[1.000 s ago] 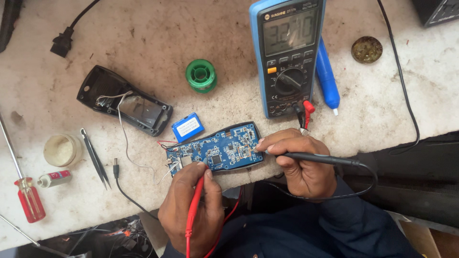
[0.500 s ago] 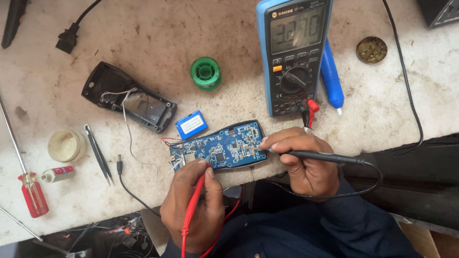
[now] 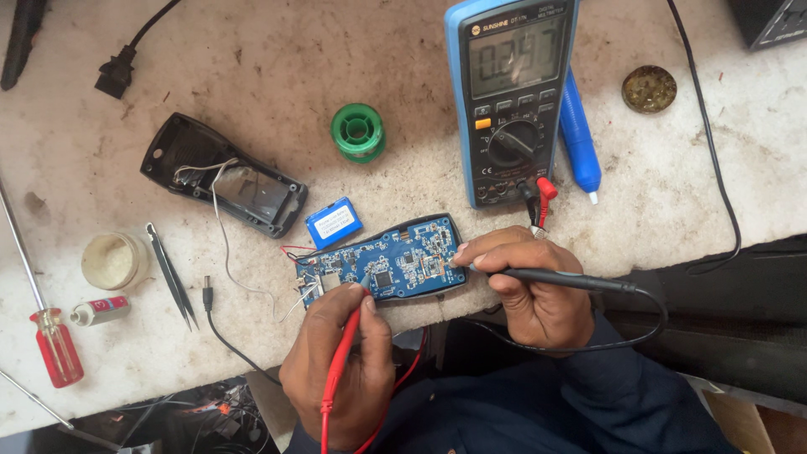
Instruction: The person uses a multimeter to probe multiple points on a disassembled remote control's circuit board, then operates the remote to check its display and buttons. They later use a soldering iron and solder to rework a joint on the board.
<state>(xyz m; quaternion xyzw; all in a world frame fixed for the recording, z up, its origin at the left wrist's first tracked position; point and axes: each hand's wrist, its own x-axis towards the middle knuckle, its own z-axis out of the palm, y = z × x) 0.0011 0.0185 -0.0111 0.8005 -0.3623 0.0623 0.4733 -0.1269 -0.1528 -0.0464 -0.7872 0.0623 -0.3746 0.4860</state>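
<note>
The meter [image 3: 510, 101] display shows different digits from those 1.0 s and 0.5 s ago. The left hand [image 3: 340, 370] has edged up toward the board [image 3: 382, 267], and the red probe [image 3: 340, 370] tip now sits at the board's lower left area (exact contact pad too small to tell). The whole bench sits further right in view than 1.0 s ago, from a camera shift.
</note>
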